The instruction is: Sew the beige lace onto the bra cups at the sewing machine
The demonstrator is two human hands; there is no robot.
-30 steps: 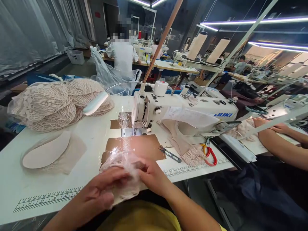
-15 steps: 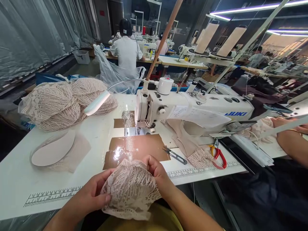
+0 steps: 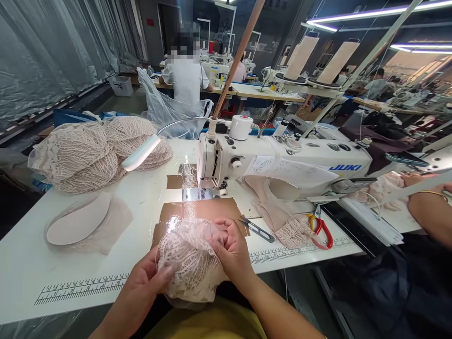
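Head camera gives me both hands on one thing: the left hand (image 3: 150,278) pinches the left edge of a lace piece (image 3: 192,263), thumb on top, while the right hand (image 3: 233,247) grips its upper right edge with bent fingers. They stand apart, the lace spanned between them at the near edge of the table (image 3: 141,207), in front of the sewing machine (image 3: 286,157). I judge the step to be spreading and shaping the piece by its rim. I'd keep both pinches light, let the thumbs feel out folds and share the tension evenly, since openwork could snag or stretch if tugged from one corner. I'd also steer it clear of the snips (image 3: 259,230), whose points overlap the brown sheet (image 3: 205,209).

The lace is pale pinkish beige, netted with branching threads and bunched into a rounded form; a sheer layer may lie beneath, though fingers and folds hide too much to be sure. The brown sheet looks smooth and glossy. Farther left, a flat teardrop-shaped panel (image 3: 79,221) rests on sheer fabric (image 3: 118,221), and behind it swells a soft, ribbed lace pile (image 3: 77,155).
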